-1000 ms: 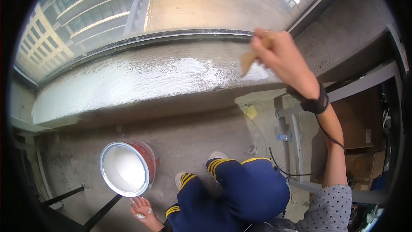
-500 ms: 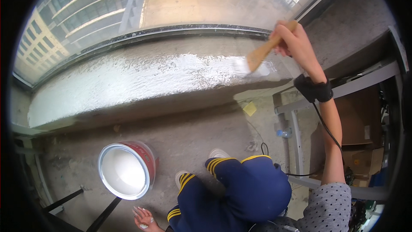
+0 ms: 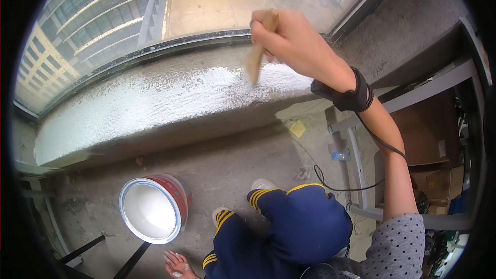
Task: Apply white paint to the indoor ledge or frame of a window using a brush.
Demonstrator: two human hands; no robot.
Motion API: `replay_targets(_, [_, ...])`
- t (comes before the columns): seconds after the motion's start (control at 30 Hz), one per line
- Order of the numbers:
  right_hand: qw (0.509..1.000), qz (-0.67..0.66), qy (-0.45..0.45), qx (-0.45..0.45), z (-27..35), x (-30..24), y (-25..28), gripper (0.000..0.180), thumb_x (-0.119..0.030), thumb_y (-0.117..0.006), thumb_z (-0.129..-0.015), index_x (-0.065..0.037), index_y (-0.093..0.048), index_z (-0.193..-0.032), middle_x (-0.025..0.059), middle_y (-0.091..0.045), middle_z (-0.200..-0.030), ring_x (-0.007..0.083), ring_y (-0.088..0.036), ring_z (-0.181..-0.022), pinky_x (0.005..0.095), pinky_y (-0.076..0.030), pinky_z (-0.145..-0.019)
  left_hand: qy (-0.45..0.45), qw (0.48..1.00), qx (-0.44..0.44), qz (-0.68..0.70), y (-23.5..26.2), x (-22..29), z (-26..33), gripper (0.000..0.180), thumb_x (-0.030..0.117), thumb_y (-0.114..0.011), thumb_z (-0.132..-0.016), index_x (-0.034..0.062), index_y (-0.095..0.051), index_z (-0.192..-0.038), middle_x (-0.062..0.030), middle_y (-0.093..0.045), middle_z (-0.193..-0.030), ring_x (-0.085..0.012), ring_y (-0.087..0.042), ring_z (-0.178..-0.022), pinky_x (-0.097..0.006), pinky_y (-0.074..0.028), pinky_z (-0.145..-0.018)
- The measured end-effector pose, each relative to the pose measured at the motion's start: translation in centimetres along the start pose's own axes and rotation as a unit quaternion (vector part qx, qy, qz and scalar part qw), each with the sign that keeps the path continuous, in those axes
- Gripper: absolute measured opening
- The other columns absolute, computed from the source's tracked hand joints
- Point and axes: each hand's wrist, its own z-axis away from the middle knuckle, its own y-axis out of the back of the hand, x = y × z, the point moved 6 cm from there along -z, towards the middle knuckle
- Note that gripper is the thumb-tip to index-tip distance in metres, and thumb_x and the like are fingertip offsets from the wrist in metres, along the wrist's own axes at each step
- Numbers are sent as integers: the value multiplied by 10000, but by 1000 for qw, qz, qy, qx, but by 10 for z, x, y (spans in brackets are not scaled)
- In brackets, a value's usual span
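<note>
My right hand (image 3: 287, 33) is closed round the wooden handle of a paintbrush (image 3: 254, 64), which points down at the concrete window ledge (image 3: 196, 54). The brush is smeared by motion, so I cannot tell whether its bristles touch the surface. White paint (image 3: 129, 101) coats much of the ledge, with patchy edges towards the window and around the brush. Low down beside my leg, my left hand (image 3: 178, 265) has its fingers apart, with white paint smears on it. Near it on the floor stands a red bucket (image 3: 170, 188) of white paint, its mouth facing up.
A grey metal frame (image 3: 354, 150) stands at right, with cardboard boxes (image 3: 431, 186) behind it. A small bottle (image 3: 338, 155) and a yellow paper square (image 3: 297, 128) lie on the floor. Black legs (image 3: 132, 261) rise near the bucket. A cable (image 3: 356, 189) loops from my wrist strap.
My right hand has swept the brush leftwards along the ledge, turning the brush more upright. My left hand stays low near the bucket.
</note>
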Motion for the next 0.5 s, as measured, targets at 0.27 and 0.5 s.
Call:
replay_targets(0.27, [960, 279, -10, 28, 28, 24, 47, 366, -215, -437, -965, -69, -481, -632, -11, -498, -495, 76, -422, -449, 238, -352, -445, -11, 1000, -17, 10, 26, 21, 8, 421, 215, -450, -935, 36, -474, -1315, -104, -405, -1436, -299, -319, -1343, -502, -227, -1106])
replay_targets(0.5, [996, 83, -19, -15, 16, 11, -2, 323, -164, -473, -931, 10, -542, -669, 66, -448, -467, 144, -481, -438, 266, -386, -439, 25, 997, -70, -3, 4, 12, -2, 417, 184, -455, -928, 21, -472, -1311, -119, -409, -1431, -311, -325, -1337, -505, -225, -1107])
